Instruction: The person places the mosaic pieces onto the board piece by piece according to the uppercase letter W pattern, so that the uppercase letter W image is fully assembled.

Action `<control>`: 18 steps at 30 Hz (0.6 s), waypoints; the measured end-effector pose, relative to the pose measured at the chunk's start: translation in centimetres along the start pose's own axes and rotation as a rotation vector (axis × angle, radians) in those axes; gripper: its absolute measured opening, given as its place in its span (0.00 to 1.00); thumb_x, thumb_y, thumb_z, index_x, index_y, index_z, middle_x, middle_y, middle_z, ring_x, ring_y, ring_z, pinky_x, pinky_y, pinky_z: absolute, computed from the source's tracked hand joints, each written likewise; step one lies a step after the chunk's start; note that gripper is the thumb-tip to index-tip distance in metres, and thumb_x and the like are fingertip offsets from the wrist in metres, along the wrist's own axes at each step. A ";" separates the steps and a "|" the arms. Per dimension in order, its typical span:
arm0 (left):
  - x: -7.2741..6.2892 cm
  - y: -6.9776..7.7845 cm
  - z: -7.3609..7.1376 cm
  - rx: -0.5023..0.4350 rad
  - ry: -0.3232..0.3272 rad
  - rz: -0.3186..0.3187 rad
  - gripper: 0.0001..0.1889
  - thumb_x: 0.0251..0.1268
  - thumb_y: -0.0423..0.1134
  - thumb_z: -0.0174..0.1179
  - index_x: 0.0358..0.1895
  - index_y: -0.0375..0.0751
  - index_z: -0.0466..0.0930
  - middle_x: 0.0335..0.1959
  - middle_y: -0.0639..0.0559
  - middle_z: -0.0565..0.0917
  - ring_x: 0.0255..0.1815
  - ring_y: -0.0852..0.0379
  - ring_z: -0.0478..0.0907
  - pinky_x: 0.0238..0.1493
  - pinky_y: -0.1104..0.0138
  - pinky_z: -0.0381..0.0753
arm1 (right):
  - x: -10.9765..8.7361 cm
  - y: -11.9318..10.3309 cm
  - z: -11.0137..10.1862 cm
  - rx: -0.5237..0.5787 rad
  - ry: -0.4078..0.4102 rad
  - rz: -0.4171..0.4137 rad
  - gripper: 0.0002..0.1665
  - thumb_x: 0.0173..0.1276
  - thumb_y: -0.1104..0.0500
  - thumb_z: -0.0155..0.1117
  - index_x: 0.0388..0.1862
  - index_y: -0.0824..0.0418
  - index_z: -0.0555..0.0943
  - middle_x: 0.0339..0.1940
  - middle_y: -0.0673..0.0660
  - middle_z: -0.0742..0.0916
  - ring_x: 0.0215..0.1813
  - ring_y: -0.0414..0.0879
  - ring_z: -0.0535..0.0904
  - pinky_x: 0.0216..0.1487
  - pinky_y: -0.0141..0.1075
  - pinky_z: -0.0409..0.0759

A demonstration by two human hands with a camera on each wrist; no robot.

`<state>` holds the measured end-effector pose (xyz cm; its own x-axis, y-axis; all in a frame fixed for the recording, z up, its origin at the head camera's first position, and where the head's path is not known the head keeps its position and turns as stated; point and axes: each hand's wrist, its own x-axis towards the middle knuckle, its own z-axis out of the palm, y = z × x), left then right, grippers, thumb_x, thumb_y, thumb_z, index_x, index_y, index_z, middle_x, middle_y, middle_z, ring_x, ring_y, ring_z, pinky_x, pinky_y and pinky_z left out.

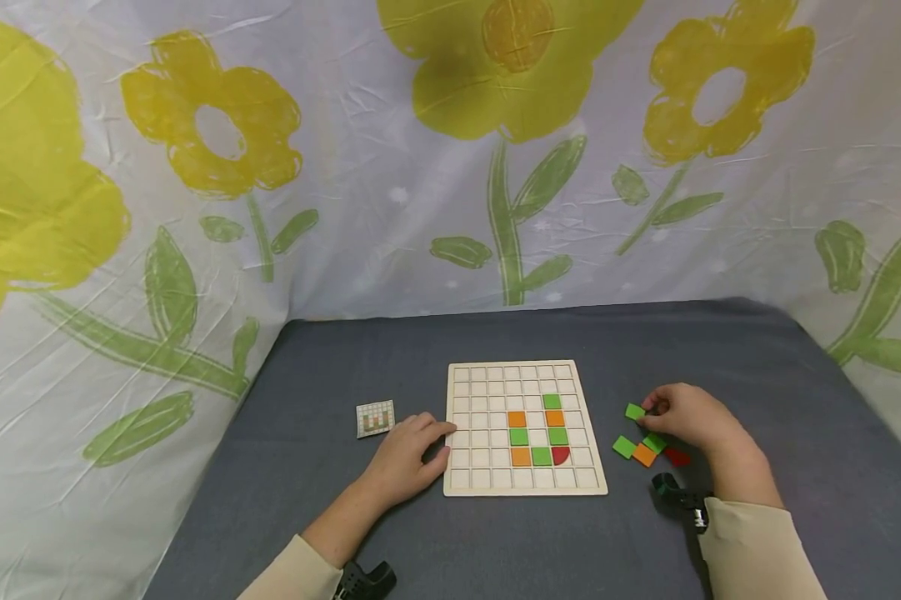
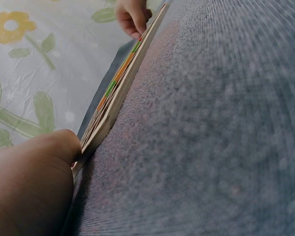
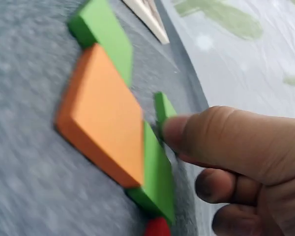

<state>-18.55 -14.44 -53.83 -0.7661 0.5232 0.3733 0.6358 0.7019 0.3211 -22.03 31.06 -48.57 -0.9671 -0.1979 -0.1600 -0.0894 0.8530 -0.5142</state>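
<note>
A pale wooden grid board lies flat on the dark cloth. Orange and green square tiles and a red rounded piece sit in its cells, forming a U shape. My left hand rests at the board's left edge, its fingers relaxed and touching the rim. Right of the board, my right hand pinches a green square tile between thumb and fingertips. Close below that hand are a loose orange tile, two more green tiles and a red piece, partly cut off in the right wrist view.
A small pattern card with a printed grid lies left of the board, just beyond my left hand. Dark grey cloth covers the table. Behind it hangs a white curtain with yellow flowers. Black wrist straps sit by both sleeves.
</note>
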 end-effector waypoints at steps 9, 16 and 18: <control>-0.1 -0.2 0.3 -0.007 0.012 0.015 0.15 0.71 0.40 0.64 0.58 0.48 0.85 0.40 0.57 0.80 0.37 0.59 0.74 0.39 0.60 0.75 | 0.1 -1.3 0.1 -0.129 0.071 0.006 0.20 0.61 0.54 0.69 0.47 0.66 0.85 0.28 0.53 0.80 0.28 0.47 0.73 0.31 0.42 0.71; 0.0 -0.1 0.2 -0.007 0.013 0.016 0.15 0.71 0.40 0.63 0.58 0.48 0.85 0.40 0.57 0.80 0.37 0.59 0.74 0.39 0.60 0.75 | -0.4 -3.8 -0.6 -0.114 0.152 -0.062 0.18 0.59 0.53 0.68 0.45 0.62 0.84 0.26 0.51 0.77 0.25 0.45 0.69 0.29 0.42 0.66; 0.0 -0.1 0.1 -0.004 0.009 0.013 0.15 0.72 0.41 0.63 0.58 0.48 0.85 0.40 0.57 0.80 0.37 0.59 0.74 0.40 0.60 0.75 | -0.6 -4.7 -0.8 -0.113 0.170 -0.085 0.17 0.59 0.54 0.68 0.45 0.61 0.83 0.25 0.50 0.75 0.24 0.45 0.68 0.28 0.41 0.65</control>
<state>-18.59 -14.44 -53.96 -0.7570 0.5277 0.3854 0.6459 0.6933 0.3196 -21.22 27.53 -45.40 -0.9803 -0.1956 0.0292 -0.1895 0.8874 -0.4203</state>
